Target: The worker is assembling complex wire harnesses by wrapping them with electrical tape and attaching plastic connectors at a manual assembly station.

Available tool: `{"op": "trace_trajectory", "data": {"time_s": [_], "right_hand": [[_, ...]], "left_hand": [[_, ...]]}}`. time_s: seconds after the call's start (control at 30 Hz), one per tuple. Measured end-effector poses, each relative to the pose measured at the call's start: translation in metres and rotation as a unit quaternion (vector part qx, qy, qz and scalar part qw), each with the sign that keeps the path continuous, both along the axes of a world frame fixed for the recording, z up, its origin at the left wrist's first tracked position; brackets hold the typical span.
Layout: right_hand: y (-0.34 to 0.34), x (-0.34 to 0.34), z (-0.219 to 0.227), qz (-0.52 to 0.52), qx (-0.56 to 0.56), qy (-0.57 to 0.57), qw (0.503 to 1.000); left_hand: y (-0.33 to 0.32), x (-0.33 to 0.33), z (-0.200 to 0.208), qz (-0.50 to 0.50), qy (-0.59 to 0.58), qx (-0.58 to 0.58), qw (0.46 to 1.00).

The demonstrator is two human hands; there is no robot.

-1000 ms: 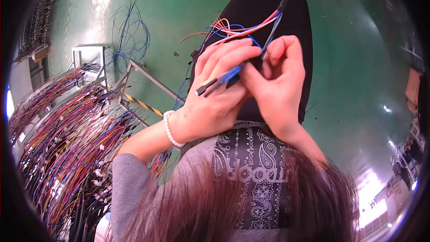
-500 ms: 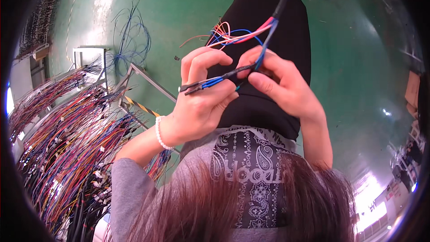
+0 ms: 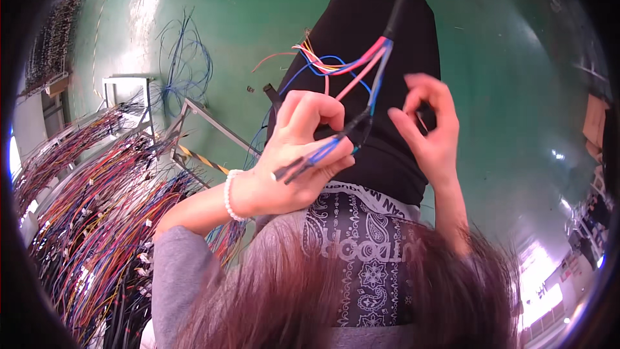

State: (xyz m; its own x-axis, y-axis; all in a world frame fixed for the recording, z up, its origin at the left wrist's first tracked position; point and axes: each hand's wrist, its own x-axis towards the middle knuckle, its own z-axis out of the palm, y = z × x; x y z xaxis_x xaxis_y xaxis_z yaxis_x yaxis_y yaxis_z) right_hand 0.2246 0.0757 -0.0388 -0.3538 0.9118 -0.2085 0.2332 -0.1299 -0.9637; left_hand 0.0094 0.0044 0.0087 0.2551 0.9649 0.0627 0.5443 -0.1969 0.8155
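My left hand (image 3: 303, 148) is closed on a wire harness (image 3: 373, 100), with curled fingers and thumb gripping it near a dark wrapped joint. A short branch with blue wires and dark ends (image 3: 313, 157) lies across its fingers. From the joint, blue and pink wires rise to a black sleeved cable (image 3: 398, 10) that leaves at the top. Loose pink, white, yellow and blue wires (image 3: 323, 63) spread left of it. Apart from the harness, to its right, my right hand (image 3: 434, 126) has bent fingers with thumb and forefinger apart. A dark patch shows between them; I see nothing held.
Large bundles of multicoloured wires (image 3: 97, 220) lie at the left beside metal frames (image 3: 213, 123). A loose blue wire coil (image 3: 187, 58) rests on the green floor (image 3: 258, 13). My black-clad legs (image 3: 368, 6) are beneath the harness.
My right hand has let go of the harness joint and moved off to the right. My left hand still grips the harness, and its short branch now tilts down more steeply.
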Motion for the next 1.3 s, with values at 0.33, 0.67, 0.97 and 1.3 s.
{"op": "trace_trajectory", "data": {"time_s": [0.33,0.67,0.97,1.3], "right_hand": [[-0.003,-0.069,0.003,0.029,0.101,0.18,0.978],[-0.007,-0.089,-0.023,0.206,0.054,0.071,0.974],[0.166,-0.149,0.042,0.231,-0.268,0.383,0.853],[0.434,-0.275,0.088,0.071,-0.276,0.335,0.898]], "left_hand": [[-0.015,-0.001,0.018,0.033,0.069,0.056,0.996],[0.023,-0.063,0.053,0.129,-0.429,-0.068,0.892],[0.136,-0.174,0.031,0.299,-0.593,-0.003,0.748],[0.236,-0.152,-0.008,0.379,-0.192,-0.092,0.901]]}}
